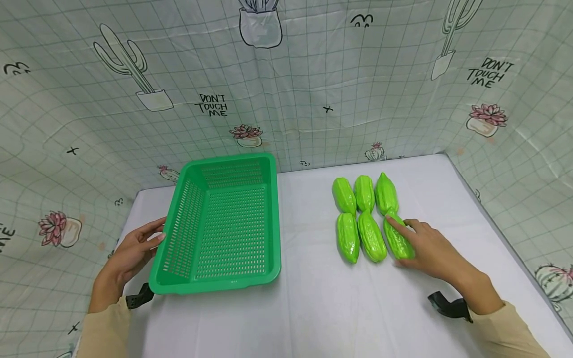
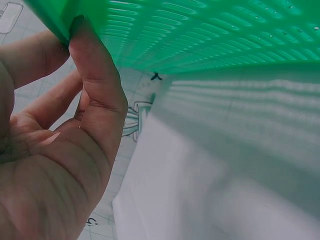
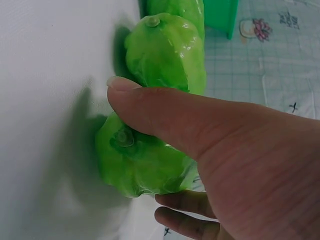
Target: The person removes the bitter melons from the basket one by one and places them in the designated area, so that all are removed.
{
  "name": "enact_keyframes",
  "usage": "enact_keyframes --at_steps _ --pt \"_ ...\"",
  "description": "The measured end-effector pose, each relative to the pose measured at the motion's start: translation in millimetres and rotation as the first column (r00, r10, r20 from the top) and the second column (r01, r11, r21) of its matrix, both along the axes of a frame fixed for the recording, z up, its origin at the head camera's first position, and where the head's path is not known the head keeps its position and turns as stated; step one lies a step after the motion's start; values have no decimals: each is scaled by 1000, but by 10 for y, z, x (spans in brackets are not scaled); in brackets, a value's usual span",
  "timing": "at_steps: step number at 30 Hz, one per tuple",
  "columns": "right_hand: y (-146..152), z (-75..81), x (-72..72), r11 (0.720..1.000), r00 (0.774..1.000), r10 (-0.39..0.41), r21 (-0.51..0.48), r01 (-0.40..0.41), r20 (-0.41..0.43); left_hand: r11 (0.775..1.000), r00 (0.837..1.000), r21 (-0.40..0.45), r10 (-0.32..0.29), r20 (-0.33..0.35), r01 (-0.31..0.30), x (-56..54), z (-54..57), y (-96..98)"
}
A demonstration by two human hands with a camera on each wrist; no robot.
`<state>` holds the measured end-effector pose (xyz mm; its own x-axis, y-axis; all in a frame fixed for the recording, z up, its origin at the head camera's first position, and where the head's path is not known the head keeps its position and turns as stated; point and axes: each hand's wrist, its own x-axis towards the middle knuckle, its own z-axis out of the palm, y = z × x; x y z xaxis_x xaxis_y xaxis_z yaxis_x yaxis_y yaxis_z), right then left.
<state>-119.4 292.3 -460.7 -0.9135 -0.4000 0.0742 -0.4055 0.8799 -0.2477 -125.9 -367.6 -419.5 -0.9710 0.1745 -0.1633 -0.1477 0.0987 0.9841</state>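
A green plastic basket with slotted walls and floor stands on the left. My left hand pinches its left rim between thumb and fingers; the left wrist view shows the thumb against the basket's edge. On the right, light green ribbed bitter melons lie in two rows. My right hand grips the front-right bitter melon, thumb on its near side and fingers over its far and right sides. In the right wrist view this bitter melon shows its stem end, beside a neighbouring bitter melon.
Several other bitter melons sit close together, among them the front-middle one and the back-left one. A white cloth covers the table. Patterned fabric with cactus drawings hangs behind and along both sides.
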Motion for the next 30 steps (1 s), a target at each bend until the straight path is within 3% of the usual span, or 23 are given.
enact_keyframes --at_steps 22,30 --pt "37 -10 -41 998 998 64 -16 -63 9 1000 1000 23 -19 -11 19 7 -14 -2" --pt "90 41 -69 999 998 40 -32 -38 44 1000 1000 16 -19 -5 20 6 -1 3"
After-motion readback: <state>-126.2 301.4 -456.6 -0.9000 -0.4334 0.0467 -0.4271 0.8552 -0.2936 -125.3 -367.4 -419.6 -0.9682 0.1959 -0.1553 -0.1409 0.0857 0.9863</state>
